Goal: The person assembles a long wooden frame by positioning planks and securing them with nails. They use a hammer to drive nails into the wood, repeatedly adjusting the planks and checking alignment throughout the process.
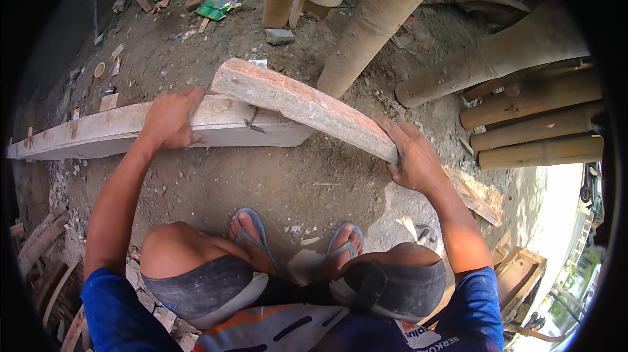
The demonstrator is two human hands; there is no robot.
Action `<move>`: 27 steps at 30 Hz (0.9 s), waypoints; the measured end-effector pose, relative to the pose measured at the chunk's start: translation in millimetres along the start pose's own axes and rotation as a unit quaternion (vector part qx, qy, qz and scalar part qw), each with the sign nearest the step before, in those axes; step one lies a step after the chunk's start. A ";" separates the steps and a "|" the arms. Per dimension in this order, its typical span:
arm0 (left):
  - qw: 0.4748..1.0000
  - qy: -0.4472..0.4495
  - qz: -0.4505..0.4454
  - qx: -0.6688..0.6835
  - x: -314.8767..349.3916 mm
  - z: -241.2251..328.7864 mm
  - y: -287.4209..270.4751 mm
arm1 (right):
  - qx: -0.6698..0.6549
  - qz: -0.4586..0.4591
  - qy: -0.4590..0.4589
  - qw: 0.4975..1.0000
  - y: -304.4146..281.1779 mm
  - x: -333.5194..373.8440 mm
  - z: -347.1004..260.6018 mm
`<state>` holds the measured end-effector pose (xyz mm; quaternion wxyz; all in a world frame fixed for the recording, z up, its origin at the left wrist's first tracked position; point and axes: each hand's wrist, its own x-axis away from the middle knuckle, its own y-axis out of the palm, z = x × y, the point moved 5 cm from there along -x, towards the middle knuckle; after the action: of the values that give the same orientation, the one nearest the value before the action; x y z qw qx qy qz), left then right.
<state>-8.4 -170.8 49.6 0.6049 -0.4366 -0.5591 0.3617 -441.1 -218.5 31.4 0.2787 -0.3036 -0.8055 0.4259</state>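
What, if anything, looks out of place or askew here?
A crumpled green wrapper lies on the dirt beyond the long board, looking like stray litter. The short timber gripped in the right hand sits at an angle to the board.

Your timber piece (pixel 304 109) shows a pinkish-orange upper face and a mottled grey side; your plank (pixel 98 121) is chalky off-white, streaked with rust-brown stains. You wear bright blue sleeves (pixel 124 313), a shirt front (pixel 281 324) patterned in grey, orange and dark navy, charcoal shorts (pixel 203 285) flecked with pale specks, and blue-grey sandals (pixel 261 226). Around you: grey-brown soil (pixel 242 182), tan bamboo poles (pixel 376 25), a green-and-yellow wrapper (pixel 214 7).
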 end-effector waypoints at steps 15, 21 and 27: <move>1.000 -0.001 0.018 -0.007 -2.3 -2.9 -0.2 | -0.007 0.018 0.005 1.000 59.8 -25.5 12.9; 0.997 -0.006 0.070 0.013 3.0 -3.8 -2.3 | 0.000 0.004 0.005 1.000 51.9 -28.8 13.1; 0.999 0.002 0.034 -0.012 -5.7 -9.9 1.6 | 0.010 0.000 0.009 1.000 32.9 -5.9 13.4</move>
<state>0.9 -176.8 46.0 0.5886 -0.4631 -0.5468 0.3742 -438.4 -214.8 -4.4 0.2884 -0.3047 -0.7988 0.4312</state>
